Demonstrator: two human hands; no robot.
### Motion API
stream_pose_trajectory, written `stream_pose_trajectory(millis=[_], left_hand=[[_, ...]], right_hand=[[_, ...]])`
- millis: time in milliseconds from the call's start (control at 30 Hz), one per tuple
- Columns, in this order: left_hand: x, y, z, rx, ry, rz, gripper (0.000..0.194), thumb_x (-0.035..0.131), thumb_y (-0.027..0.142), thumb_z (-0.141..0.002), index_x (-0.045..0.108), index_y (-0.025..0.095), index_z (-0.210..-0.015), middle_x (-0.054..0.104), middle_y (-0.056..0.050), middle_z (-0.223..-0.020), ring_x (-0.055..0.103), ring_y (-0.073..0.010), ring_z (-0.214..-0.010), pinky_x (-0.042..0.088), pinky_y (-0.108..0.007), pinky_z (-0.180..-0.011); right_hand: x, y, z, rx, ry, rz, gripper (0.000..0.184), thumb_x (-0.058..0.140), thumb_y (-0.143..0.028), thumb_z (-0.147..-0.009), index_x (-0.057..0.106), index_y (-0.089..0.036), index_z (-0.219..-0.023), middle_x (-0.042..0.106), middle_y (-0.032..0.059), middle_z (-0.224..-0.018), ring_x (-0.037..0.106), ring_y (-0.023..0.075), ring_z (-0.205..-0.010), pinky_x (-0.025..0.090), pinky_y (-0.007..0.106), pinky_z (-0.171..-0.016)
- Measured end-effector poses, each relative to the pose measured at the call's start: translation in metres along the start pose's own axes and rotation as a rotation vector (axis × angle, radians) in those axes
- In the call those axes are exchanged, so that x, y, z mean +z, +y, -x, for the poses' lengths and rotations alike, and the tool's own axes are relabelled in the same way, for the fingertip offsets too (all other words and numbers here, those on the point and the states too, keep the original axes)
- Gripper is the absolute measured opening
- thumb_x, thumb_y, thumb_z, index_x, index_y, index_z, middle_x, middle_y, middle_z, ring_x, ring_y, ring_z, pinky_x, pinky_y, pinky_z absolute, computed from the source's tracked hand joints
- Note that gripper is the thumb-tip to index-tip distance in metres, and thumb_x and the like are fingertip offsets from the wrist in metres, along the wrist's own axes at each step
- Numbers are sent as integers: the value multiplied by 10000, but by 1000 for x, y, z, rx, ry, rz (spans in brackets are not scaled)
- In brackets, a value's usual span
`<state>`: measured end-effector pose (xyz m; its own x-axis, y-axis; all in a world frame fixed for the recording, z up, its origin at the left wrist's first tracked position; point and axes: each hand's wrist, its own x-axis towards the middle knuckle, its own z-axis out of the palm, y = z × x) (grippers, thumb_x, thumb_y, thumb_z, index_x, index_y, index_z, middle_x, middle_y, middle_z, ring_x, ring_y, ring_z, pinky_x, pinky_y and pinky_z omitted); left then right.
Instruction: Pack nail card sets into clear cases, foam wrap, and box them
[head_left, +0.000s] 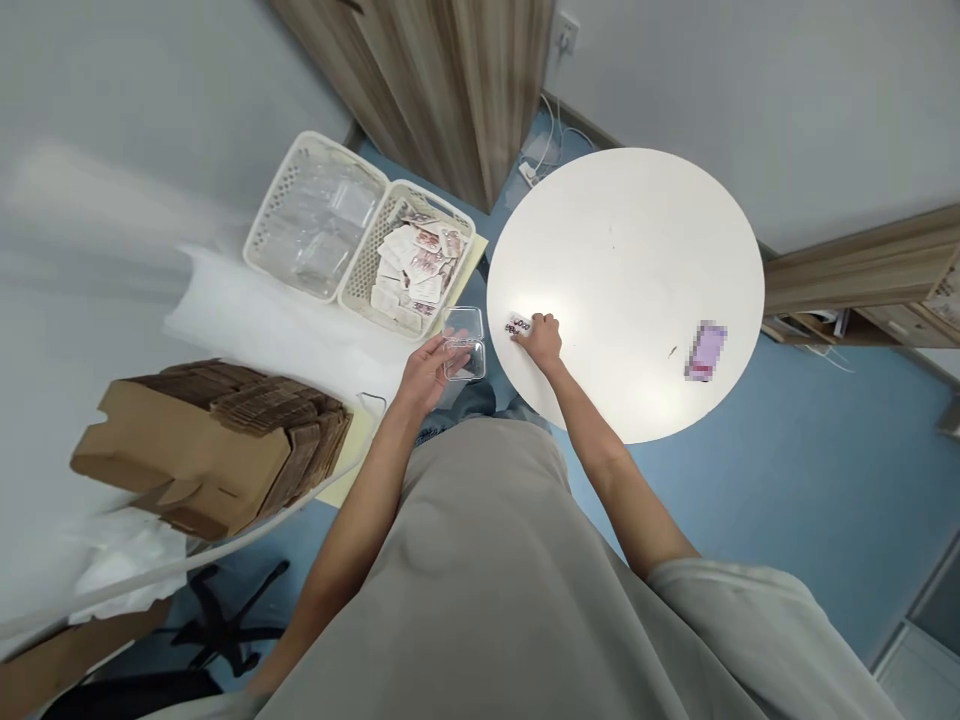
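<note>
My left hand (425,376) grips a small clear plastic box (466,360) at its left side, beside the table's left edge. The box's lid is swung up, and I see nothing inside. Over the left part of the white round table (622,270), my right hand (545,342) has its fingers closed on the right end of a small white card (519,323) with dark marks or pieces on it. Whether the card rests on the tabletop or is slightly raised, I cannot tell.
A white basket (255,235) holds clear plastic boxes. Another white basket (466,240) beside it holds many printed packets. Folded brown cardboard boxes (195,440) lie at the left. A pixelated purple object (706,350) is on the table's right. A wooden cabinet (450,90) stands behind.
</note>
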<state>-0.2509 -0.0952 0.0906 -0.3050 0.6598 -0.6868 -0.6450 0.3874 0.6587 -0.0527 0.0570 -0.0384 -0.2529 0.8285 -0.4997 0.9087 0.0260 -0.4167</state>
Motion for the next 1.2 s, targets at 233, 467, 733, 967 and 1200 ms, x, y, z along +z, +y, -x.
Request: stream_pose_trajectory(millis=[233,467,733,967,1200], left_hand=[[-13,11,-3,-31,-7,61,330,859,271,-885,736,204,-1183,772,-94,-1376,761,-242,-1229,588,-462,-1166],[0,6,-8,-68,-73,10,327,867,254,-877,755,184,-1176,747,-122,-1438,758,-282,-1245,568,-491,-1189],[46,-12,-13,-98,-250,-90,345,812,285,-921,762,155,-1237,725,-170,-1470,708,-304,-1350,527,-509,-1229],[95,-39,-12,-178,-380,-130,309,810,255,-926,761,142,-1209,696,-209,-1505,669,-342,-1413,465,-558,-1271],[120,-55,-3,-240,-450,-109,302,772,197,-947,765,123,-1240,716,-207,-1476,686,-328,-1393,479,-545,-1265]], right_hand=[[14,-8,5,41,35,56,407,794,-273,-889,566,-196,-1217,593,207,-1393,574,340,-1240,539,395,-874],[5,12,29,112,31,-343,252,648,-371,-970,523,-252,-1153,737,96,-1180,699,216,-874,506,326,-780],[-42,63,83,149,231,-751,501,723,-674,-846,494,-283,-1059,744,19,-1077,591,118,-573,504,289,-616],[-88,107,115,192,363,-947,602,842,-715,-755,515,-276,-1005,724,-8,-951,571,114,-546,502,305,-596],[-128,97,148,8,287,-1045,616,877,-727,-761,518,-279,-983,711,-16,-905,542,101,-527,468,276,-535]])
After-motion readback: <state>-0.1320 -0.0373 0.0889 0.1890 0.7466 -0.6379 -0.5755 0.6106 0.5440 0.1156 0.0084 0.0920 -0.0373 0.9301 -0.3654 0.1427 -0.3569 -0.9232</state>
